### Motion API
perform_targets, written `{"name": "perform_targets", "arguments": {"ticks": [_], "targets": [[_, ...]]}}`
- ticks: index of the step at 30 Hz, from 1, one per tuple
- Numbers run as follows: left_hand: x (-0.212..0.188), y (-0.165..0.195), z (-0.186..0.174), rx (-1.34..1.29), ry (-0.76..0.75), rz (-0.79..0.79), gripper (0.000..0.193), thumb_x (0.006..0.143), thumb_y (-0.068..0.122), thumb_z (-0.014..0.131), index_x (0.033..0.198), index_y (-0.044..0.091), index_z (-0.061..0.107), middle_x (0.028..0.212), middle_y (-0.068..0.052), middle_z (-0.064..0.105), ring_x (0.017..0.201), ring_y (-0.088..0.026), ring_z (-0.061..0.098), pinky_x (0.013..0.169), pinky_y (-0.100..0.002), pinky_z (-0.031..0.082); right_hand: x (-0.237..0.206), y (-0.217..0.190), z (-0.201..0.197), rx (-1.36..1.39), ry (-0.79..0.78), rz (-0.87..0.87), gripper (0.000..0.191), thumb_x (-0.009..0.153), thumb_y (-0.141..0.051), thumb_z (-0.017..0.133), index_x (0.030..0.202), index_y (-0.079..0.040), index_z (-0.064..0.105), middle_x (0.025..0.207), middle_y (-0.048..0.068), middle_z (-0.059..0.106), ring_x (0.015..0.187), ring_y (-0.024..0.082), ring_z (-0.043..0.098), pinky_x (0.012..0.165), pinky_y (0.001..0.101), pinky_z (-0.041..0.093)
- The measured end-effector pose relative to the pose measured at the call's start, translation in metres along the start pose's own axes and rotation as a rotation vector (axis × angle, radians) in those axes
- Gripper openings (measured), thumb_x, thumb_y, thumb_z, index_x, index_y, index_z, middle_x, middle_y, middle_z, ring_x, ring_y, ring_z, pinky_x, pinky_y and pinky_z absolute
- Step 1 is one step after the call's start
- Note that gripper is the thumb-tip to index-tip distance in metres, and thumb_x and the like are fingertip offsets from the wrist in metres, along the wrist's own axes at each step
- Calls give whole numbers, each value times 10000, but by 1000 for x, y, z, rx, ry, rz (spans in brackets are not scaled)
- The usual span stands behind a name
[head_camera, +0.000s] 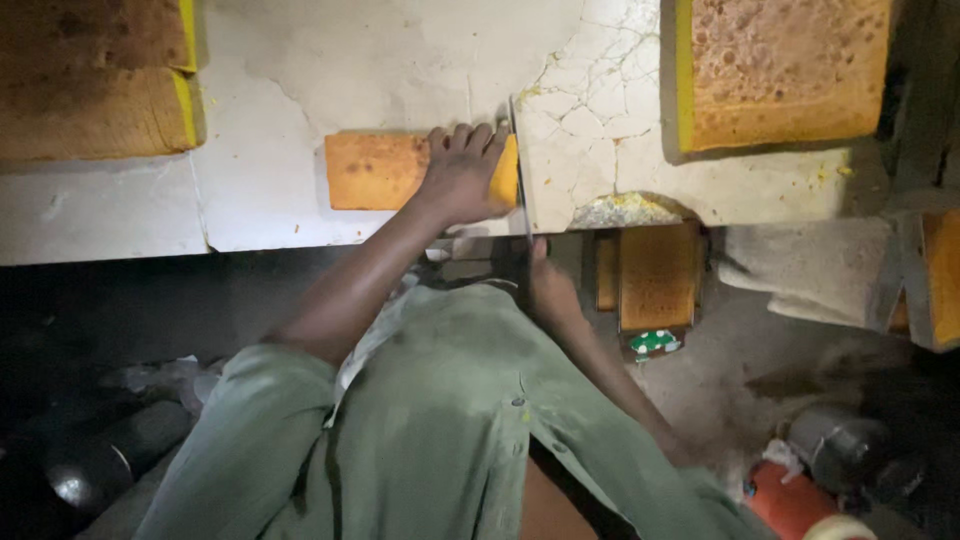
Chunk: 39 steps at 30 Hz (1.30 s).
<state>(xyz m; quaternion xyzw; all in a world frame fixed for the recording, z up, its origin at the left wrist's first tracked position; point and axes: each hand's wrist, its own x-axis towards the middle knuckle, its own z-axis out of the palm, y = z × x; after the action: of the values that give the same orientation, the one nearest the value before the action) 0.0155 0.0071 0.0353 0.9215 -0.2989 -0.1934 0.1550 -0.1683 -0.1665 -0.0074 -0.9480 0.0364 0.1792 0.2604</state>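
Note:
An orange-yellow sponge cake block (375, 172) lies on the cracked white worktop (270, 90). My left hand (462, 172) presses down on its right end, fingers spread over the top. A long thin knife (521, 170) stands against the block's right face, its blade running from the worktop's middle down past the front edge. My right hand (548, 285) grips the knife's handle just below the worktop's edge.
Two large cake slabs (95, 75) sit at the top left and another large slab (785, 70) at the top right. More cake blocks (655, 275) stand below the worktop edge. Cloth sacks (800, 270), dark pots (100, 460) and an orange container (790, 500) lie on the floor.

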Motion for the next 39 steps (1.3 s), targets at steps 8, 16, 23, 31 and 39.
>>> {"name": "perform_targets", "arguments": {"ticks": [8, 16, 23, 31, 39], "targets": [[21, -5, 33, 109, 389, 66, 608, 927, 385, 614, 1402, 11, 551, 1259, -137, 585, 1142, -324, 515, 923, -568, 377, 87, -54, -49, -151, 103, 104, 550, 866, -106, 570, 1357, 65, 391, 844, 298, 696, 802, 504, 685, 742, 594, 543], [23, -4, 29, 106, 365, 68, 650, 925, 416, 620, 1409, -8, 533, 1172, -124, 580, 1105, -317, 507, 909, -558, 375, -54, -71, -38, 24, -165, 398, 669, 904, -162, 612, 1485, -39, 305, 926, 317, 687, 843, 530, 670, 753, 609, 518], [20, -5, 35, 208, 542, 129, 651, 868, 411, 596, 1367, -3, 549, 1213, -155, 590, 1112, -315, 524, 926, -526, 388, 11, -12, 36, 47, 102, 74, 773, 857, -104, 628, 1492, 56, 219, 880, 336, 667, 788, 553, 645, 666, 619, 496], [57, -17, 33, 251, 151, 537, 378, 1018, 230, 574, 1350, 65, 646, 1445, -193, 594, 1393, -369, 496, 1221, -590, 310, -48, 56, 35, 274, 315, 74, 622, 934, -120, 667, 1431, -8, 310, 886, 320, 669, 746, 538, 652, 593, 578, 506], [31, -4, 13, 355, -83, 699, 427, 964, 300, 533, 1318, 79, 626, 1516, -136, 536, 1544, -312, 330, 1183, -791, 45, -67, 117, 36, 334, 92, 223, 609, 955, -158, 681, 1419, 9, 322, 841, 277, 690, 731, 480, 683, 615, 536, 516]]}}
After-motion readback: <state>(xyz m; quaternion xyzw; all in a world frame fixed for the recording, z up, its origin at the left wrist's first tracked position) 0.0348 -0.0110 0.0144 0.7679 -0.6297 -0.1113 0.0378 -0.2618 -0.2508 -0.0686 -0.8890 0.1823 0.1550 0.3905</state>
